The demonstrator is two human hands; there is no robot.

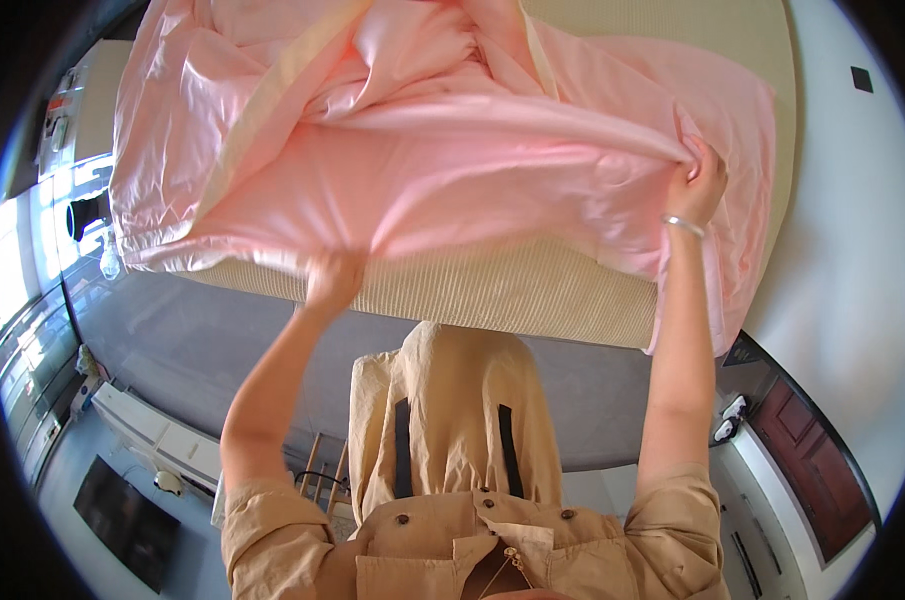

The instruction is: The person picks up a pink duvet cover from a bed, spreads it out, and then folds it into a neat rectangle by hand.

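A large pink bed cover (452, 180) with cream edging lies in folds over the bed, its near part lifted and stretched between my hands. My left hand (337, 280) grips its near edge left of the middle; the fingers are slightly blurred and partly hidden by the cloth. Farther right and higher up, my right hand (700, 185), with a silver bangle at the wrist, is closed around a bunched fold. Below the cloth shows the ribbed cream side of the mattress (502, 300). Some pink cloth hangs over the bed's near right corner.
I stand at the bed's near side on a grey floor (192, 340). A white wall (842, 200) runs along the right, with a dark red door (812, 465) behind. Bright windows are at far left. A white cabinet (157, 430) and a dark wall screen (127, 520) are lower left.
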